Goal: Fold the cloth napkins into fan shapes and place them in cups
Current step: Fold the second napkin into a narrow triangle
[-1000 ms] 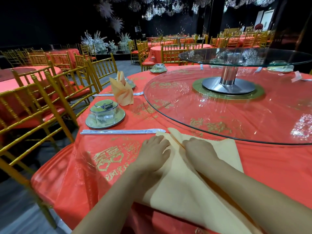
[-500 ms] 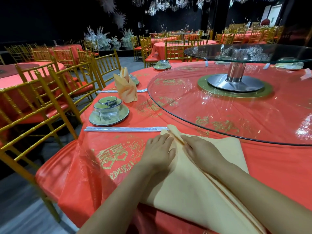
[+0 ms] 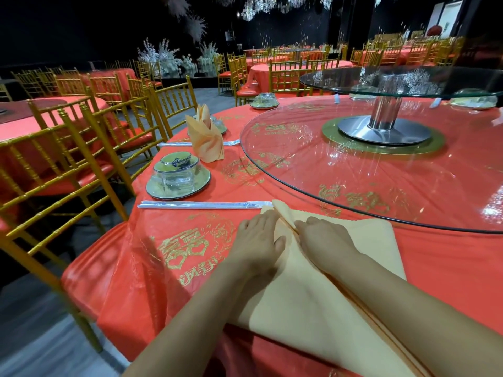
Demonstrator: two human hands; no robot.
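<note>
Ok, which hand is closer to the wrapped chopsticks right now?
Left. The left hand lies just below the wrapped chopsticks' near end, on the napkin; the right hand sits further right, across the fold.

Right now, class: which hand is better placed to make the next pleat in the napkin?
Probably the right hand: its fingers sit at the raised fold of the napkin, while the left hand lies flat, holding the cloth down.

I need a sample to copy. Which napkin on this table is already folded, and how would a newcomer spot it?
Start at the glass turntable on the red round table. Left of its rim, the folded napkin stands upright beyond the nearest wrapped place setting. Unlike the flat napkin, it rises in peach-coloured pleats.
</note>
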